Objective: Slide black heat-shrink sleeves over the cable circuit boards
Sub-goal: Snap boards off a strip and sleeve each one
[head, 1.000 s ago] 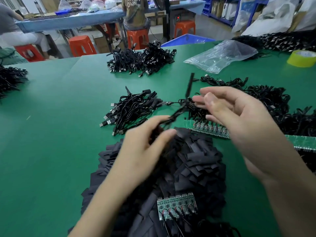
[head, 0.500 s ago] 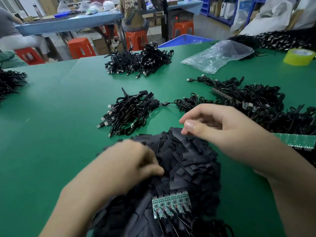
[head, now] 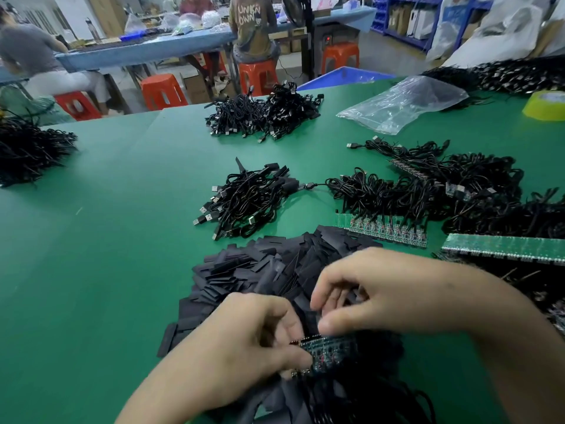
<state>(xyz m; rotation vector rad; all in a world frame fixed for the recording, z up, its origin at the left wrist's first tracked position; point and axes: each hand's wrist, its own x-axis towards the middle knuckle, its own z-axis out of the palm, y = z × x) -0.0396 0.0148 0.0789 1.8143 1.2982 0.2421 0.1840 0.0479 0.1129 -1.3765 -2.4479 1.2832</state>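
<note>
A heap of flat black heat-shrink sleeves [head: 269,267] lies on the green table just beyond my hands. At its near edge my left hand [head: 244,341] grips the left end of a green circuit board strip [head: 331,353] whose black cables trail toward me. My right hand [head: 397,296] hovers right above that strip, its thumb and forefinger pinching a black sleeve [head: 312,322] over the strip's top edge. The sleeve is mostly hidden by the fingers.
More board strips [head: 385,231] [head: 504,250] with cables lie to the right. A bundle of sleeved USB cables [head: 244,200] sits beyond the heap, another bundle [head: 266,117] further back. A plastic bag [head: 403,102] and yellow tape roll [head: 547,105] are far right.
Both hands have come down from the cable raised over the far strip to the near board strip. My left hand now grips that strip and my right pinches a sleeve above it.
</note>
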